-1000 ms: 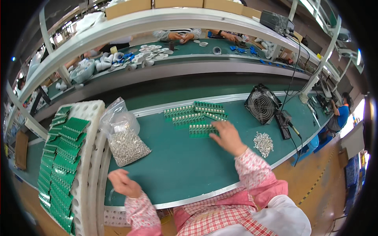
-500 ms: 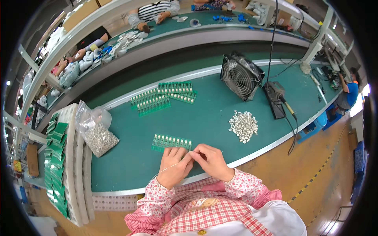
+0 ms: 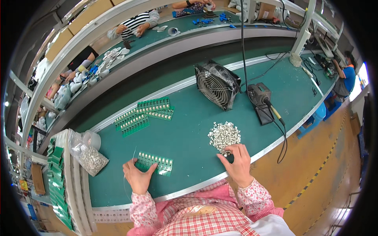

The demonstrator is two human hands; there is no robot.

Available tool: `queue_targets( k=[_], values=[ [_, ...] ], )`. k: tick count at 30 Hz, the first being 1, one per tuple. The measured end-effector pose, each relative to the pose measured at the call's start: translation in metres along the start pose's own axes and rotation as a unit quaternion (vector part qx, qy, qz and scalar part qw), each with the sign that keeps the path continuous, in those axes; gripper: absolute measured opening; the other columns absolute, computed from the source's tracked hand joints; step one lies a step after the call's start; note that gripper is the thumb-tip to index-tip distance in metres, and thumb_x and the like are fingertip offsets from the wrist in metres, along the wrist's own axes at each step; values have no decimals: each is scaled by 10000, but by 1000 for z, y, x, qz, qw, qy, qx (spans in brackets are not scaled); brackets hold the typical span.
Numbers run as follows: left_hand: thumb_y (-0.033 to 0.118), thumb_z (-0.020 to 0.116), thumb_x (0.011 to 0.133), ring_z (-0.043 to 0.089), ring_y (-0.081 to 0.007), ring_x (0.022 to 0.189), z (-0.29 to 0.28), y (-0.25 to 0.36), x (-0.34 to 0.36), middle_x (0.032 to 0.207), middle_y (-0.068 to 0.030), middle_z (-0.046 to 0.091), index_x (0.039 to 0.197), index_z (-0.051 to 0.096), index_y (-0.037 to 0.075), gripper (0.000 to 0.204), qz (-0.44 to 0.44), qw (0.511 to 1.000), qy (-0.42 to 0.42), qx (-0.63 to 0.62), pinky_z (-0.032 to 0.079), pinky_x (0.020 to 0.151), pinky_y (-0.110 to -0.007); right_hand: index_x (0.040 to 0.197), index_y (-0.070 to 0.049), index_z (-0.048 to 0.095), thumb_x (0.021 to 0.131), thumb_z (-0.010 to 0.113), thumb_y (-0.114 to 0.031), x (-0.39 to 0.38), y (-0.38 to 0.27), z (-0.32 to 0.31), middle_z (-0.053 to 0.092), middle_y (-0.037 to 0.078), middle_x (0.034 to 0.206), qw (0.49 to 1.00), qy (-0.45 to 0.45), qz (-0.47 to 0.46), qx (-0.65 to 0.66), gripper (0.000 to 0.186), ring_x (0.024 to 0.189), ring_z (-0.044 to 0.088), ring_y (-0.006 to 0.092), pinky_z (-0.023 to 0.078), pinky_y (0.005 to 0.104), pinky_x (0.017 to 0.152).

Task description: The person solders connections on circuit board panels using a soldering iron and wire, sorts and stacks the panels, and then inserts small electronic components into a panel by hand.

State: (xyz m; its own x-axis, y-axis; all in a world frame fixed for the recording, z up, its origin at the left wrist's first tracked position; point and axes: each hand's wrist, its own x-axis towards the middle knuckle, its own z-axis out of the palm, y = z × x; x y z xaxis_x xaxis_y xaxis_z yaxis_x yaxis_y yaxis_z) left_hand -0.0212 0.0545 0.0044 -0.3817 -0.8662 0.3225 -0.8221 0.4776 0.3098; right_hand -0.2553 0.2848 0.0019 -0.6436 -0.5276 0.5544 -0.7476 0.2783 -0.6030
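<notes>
In front of me lies a green circuit board strip [image 3: 163,164] with a row of small white parts along it. My left hand [image 3: 138,177] grips the strip's near left corner, thumb over its near edge and fingers at its left end. A thin wire-like strand [image 3: 125,188] runs up past the left fingers; how it is held is hard to see. My right hand [image 3: 239,165] is at the near edge of a pile of small white-and-metal components [image 3: 224,135]. Its thumb and forefinger are apart, the fingertips touching the pile, with nothing visible between them.
More board strips [image 3: 143,112] lie farther back. A clear bag of components [image 3: 92,159] and a tape roll [image 3: 91,139] stand left, beside stacked white trays with green boards [image 3: 57,173]. A fan [image 3: 217,84] and soldering iron [image 3: 274,110] with its cable stand right. Co-workers sit beyond.
My hands, close together near the strip before, have separated. The left has moved to the strip's left end, the right over to the component pile. The strip now lies tilted, and the view has shifted.
</notes>
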Motion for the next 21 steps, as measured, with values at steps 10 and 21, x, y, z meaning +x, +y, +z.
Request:
queue_targets(
  k=[10, 21],
  values=[
    [517, 869, 557, 572, -340, 956, 2, -10, 51, 1037, -167, 535, 1033, 568, 1, 764, 24, 980, -182, -76, 471, 858, -416, 930, -75, 640, 762, 728, -149, 51, -4, 43, 578, 72, 913, 985, -14, -104, -140, 203, 874, 539, 285, 427, 401, 766],
    [241, 856, 712, 621, -180, 888, 28, -10, 58, 1034, -127, 616, 1130, 471, 19, 610, -20, 823, -294, -485, 503, 779, -291, 830, -90, 622, 770, 728, -158, 46, 5, 54, 566, 80, 840, 978, -44, -86, -186, 139, 852, 533, 290, 412, 424, 754]
  ],
)
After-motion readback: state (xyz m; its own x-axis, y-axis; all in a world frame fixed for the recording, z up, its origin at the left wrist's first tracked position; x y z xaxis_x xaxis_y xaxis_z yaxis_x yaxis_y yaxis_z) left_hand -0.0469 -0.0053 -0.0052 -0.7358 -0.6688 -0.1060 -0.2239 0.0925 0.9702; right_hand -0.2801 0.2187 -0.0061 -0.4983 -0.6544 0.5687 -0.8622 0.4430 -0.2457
